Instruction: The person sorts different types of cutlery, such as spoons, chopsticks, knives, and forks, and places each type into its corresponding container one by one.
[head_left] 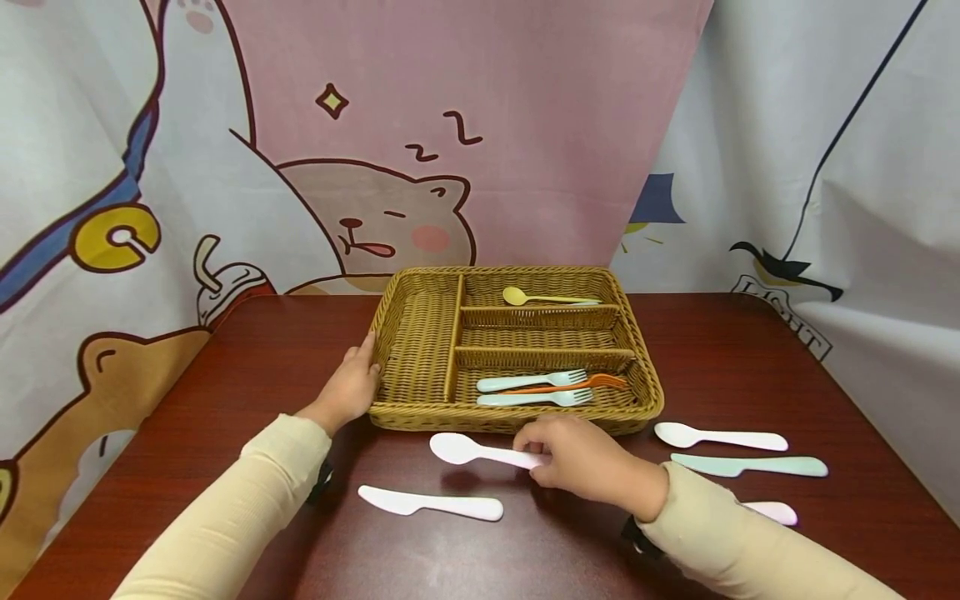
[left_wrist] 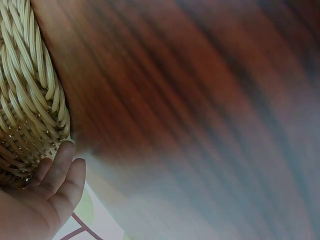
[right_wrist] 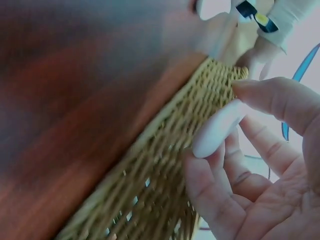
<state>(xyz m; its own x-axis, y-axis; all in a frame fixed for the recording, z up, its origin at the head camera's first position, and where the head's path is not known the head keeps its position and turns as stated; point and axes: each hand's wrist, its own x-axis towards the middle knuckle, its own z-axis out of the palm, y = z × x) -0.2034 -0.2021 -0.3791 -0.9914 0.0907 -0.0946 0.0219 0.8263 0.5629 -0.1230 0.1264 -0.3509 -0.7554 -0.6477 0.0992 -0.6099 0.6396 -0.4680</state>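
A pale pinkish-white plastic spoon (head_left: 453, 448) hangs over the table just in front of the wicker cutlery basket (head_left: 420, 337). My right hand (head_left: 583, 462) pinches its handle (right_wrist: 217, 130) between thumb and fingers, with the bowl pointing left. Against the basket's left side rests my left hand (head_left: 348, 387), fingers extended along the woven wall (left_wrist: 30, 75). In the basket's front compartment lie two pale blue forks (head_left: 498, 384) and an orange fork (head_left: 607, 382). The back compartment holds a yellow spoon (head_left: 515, 296), partly covering a pale piece.
A white knife (head_left: 420, 502) lies on the dark red table (head_left: 420, 567) in front of the held spoon. To the right are a white spoon (head_left: 720, 438), a mint knife (head_left: 750, 465) and a pinkish handle (head_left: 776, 512) partly hidden by the right sleeve. A printed curtain (head_left: 570, 125) hangs behind.
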